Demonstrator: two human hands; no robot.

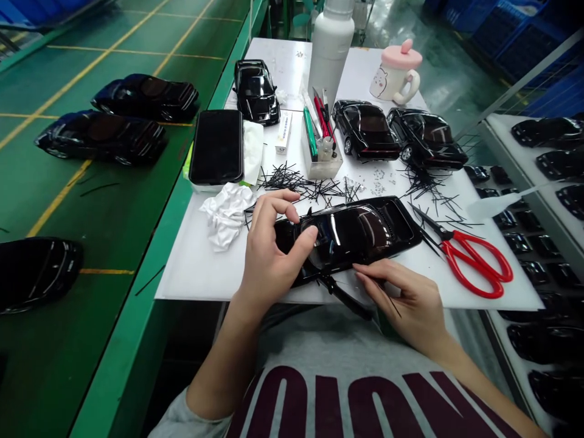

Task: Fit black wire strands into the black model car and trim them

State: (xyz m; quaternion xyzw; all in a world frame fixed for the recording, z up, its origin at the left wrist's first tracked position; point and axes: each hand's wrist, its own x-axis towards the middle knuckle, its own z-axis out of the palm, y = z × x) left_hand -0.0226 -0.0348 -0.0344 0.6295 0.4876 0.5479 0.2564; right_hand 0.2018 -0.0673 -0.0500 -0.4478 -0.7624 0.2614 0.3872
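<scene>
Left hand: your left hand is gripping the front end of the black model car body, thumb on the top and fingers curled over the far side, so the shell is not sliding while you are working on it.

Right hand: your right hand is pinching a thin black strip between the fingertips, just at the near lower edge of the car body, where the strip can reach the shell.

Car body: it is lying lengthwise on the white work board, close to the near edge, so both hands are reaching it easily.

Red scissors: they are resting on the board just to the right of the car, near to your right hand.

Black offcuts: many thin pieces are lying scattered behind the car, pushed away from the working place.

Finished cars: two black model cars are standing at the back of the board, apart from the one you are holding.

Phone: it is lying at the left, away from the hands.
</scene>
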